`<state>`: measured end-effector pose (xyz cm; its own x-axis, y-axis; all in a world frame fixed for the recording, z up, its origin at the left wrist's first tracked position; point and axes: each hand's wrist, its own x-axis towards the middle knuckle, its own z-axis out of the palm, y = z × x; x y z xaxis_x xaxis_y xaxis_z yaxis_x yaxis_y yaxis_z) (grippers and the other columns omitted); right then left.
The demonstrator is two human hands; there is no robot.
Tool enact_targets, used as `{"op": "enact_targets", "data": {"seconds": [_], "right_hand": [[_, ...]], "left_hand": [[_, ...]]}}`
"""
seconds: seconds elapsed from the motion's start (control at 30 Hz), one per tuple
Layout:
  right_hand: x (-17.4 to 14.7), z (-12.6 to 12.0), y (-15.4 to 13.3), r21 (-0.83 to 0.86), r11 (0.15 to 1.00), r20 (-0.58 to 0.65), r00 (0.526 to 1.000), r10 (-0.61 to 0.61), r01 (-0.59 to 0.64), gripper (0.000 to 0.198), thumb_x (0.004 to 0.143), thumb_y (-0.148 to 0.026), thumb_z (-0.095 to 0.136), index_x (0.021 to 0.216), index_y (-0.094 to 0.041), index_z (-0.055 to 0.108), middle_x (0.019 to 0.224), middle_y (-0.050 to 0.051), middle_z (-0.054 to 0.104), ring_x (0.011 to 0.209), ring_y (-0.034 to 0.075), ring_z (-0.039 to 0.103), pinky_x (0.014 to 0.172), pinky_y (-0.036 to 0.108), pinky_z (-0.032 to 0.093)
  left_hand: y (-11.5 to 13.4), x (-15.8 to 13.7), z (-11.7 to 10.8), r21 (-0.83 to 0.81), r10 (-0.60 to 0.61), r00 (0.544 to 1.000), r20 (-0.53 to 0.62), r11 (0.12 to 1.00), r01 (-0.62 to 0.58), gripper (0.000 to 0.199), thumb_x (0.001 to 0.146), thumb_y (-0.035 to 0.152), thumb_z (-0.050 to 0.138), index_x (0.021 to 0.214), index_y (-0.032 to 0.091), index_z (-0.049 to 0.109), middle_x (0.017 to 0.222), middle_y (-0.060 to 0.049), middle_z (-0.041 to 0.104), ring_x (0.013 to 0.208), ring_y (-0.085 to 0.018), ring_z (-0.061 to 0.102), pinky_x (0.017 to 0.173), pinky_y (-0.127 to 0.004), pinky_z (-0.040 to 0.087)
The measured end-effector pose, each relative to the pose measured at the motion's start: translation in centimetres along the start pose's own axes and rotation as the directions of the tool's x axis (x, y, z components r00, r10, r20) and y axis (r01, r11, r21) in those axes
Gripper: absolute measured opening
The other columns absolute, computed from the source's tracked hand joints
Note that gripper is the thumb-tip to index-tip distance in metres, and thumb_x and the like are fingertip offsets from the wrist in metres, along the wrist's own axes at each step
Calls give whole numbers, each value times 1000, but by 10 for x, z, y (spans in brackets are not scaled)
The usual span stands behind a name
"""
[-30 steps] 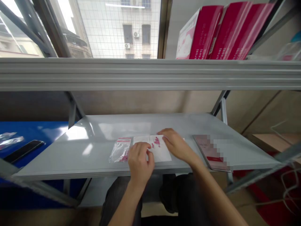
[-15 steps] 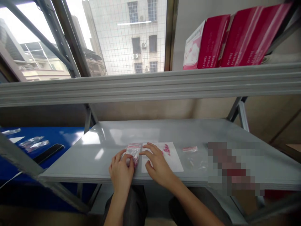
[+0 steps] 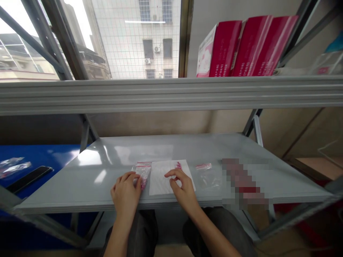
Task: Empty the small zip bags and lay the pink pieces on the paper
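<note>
My left hand [image 3: 125, 191] grips the near left side of a clear zip bag [image 3: 144, 172] with a red seal strip, its fingers and thumb curled together. Small pink pieces show through the plastic near the bag's bottom. Over the right part of a white paper sheet [image 3: 159, 178] is my right hand [image 3: 185, 189], its index finger and thumb curved but apart. I see nothing between them. Small pink pieces [image 3: 178, 165] lie on the sheet just beyond the right hand, partly hidden by it.
A flat clear zip bag [image 3: 210, 178] lies right of the sheet. Further right is a blurred-out patch [image 3: 245, 185]. At left, a phone [image 3: 29, 178] and plastic bags [image 3: 16, 167] rest on a blue surface. Red boxes [image 3: 225, 50] stand on the shelf beam [image 3: 160, 96] above.
My right hand has moved right across the sheet from beside the filled bag toward the pink pieces. My left hand stays at the bag. The whole view has shifted somewhat.
</note>
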<state>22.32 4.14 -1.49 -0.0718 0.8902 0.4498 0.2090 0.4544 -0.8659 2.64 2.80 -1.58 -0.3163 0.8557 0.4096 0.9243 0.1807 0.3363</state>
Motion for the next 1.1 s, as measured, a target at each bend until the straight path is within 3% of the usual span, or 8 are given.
{"op": "enact_targets", "data": {"seconds": [0.13,0.3,0.47,0.63,0.77,0.87,1.0,1.1], "right_hand": [[-1,-1,0,19,999,-27,999,40,-40,24,75,-14,49,84,-18,71,88,6,70,85,22,60,76,35,44],[4,-6,-2,311,916,77,967,241,-253,22,80,-33,62,90,-16,71,89,9,70,80,21,61,66,31,45],[5,-19,-6,519,757,231,918,322,-397,37,74,-50,76,79,-15,65,68,1,60,58,12,53,51,23,40],[-2,-34,-5,517,713,307,880,362,-473,34,70,-42,84,68,-14,64,57,-3,56,51,7,48,52,20,40],[-6,-42,-10,596,596,395,843,365,-538,29,68,-37,86,78,-15,71,67,-1,63,57,8,54,55,20,44],[-6,-46,-11,586,579,418,823,384,-567,30,65,-37,87,77,-15,71,66,-2,63,54,8,54,50,20,44],[-5,-49,-6,568,581,403,812,422,-584,34,63,-39,89,70,-14,67,59,-4,59,49,6,50,45,18,40],[-6,-49,-4,545,597,436,807,397,-589,37,63,-40,89,66,-14,63,55,-4,58,46,5,47,42,16,36]], "left_hand": [[-2,-1,1,-52,32,983,-181,998,-42,11,86,22,62,86,23,73,112,-5,71,103,-32,60,83,-47,46],[10,-8,-8,-213,192,792,-580,902,-375,11,89,17,60,93,19,70,122,-12,62,112,-31,56,97,-51,44],[38,-27,-7,-305,514,701,-493,653,-693,34,85,-4,49,101,21,66,141,-11,45,132,-32,43,104,-54,41],[46,-40,3,-456,483,765,-426,616,-643,39,86,-6,46,103,22,66,151,-9,32,139,-31,36,94,-44,52],[50,-43,2,-547,406,819,-406,610,-573,37,90,-1,47,102,25,69,143,-8,41,128,-22,48,86,-31,55],[52,-42,-1,-627,367,866,-340,597,-500,32,91,5,50,95,28,73,136,-5,48,125,-21,52,91,-32,53],[47,-40,-3,-841,270,957,-108,489,-233,15,90,21,60,88,26,74,129,-6,56,121,-24,56,88,-32,54],[41,-39,0,-931,188,981,56,365,-17,11,88,28,64,84,22,73,130,-8,57,121,-26,56,83,-30,54]]}}
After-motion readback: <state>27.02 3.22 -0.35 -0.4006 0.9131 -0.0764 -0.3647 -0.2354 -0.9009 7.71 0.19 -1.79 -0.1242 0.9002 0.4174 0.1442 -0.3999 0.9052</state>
